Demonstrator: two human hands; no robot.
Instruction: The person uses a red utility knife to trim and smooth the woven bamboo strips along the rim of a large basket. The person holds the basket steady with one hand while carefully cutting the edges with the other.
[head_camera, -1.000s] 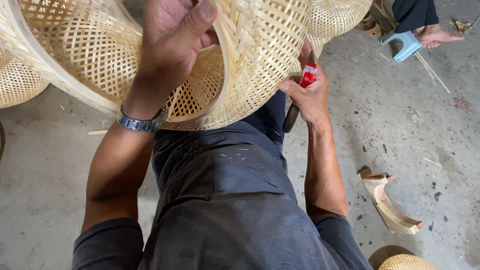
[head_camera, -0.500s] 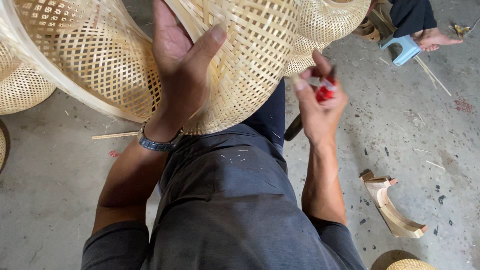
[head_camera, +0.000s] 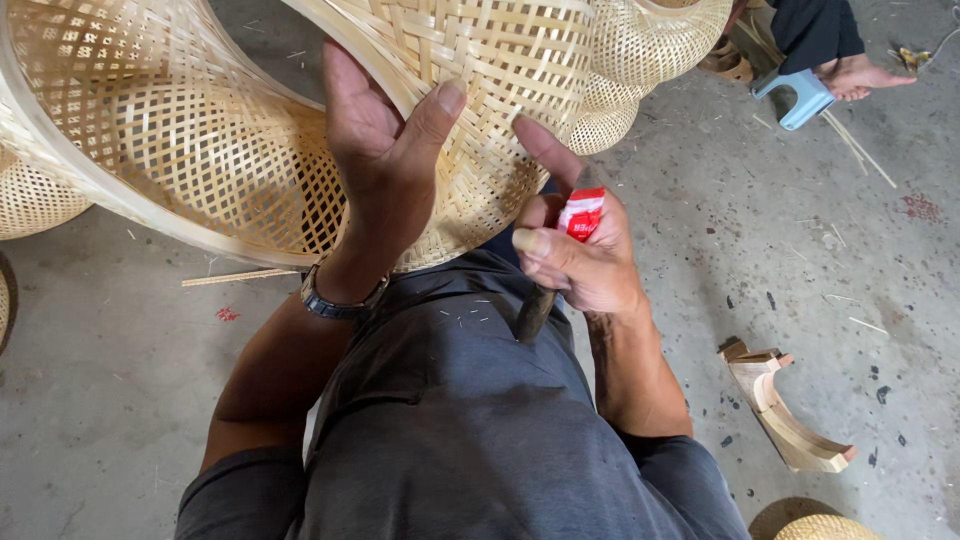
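A large woven bamboo basket (head_camera: 200, 150) rests on my lap, tipped with its open mouth toward the left. My left hand (head_camera: 385, 150) grips its rim, thumb pressed on the outer weave and fingers inside. My right hand (head_camera: 575, 255) is closed around a small red and white tube (head_camera: 580, 215) and a dark-handled tool (head_camera: 535, 312) that points down. Its index finger reaches up and touches the basket's weave beside my left thumb.
More woven baskets (head_camera: 650, 50) lie behind and at the left edge (head_camera: 30, 200). A curved wooden piece (head_camera: 785, 415) lies on the concrete floor at right. Another person's bare foot (head_camera: 860, 75) and a blue stool (head_camera: 795, 95) are at top right. A bamboo strip (head_camera: 235, 277) lies on the floor.
My left hand slid down the rim and regripped it with the thumb on the outside. My right hand swung in from the right toward the basket, still holding the red tube and tool.
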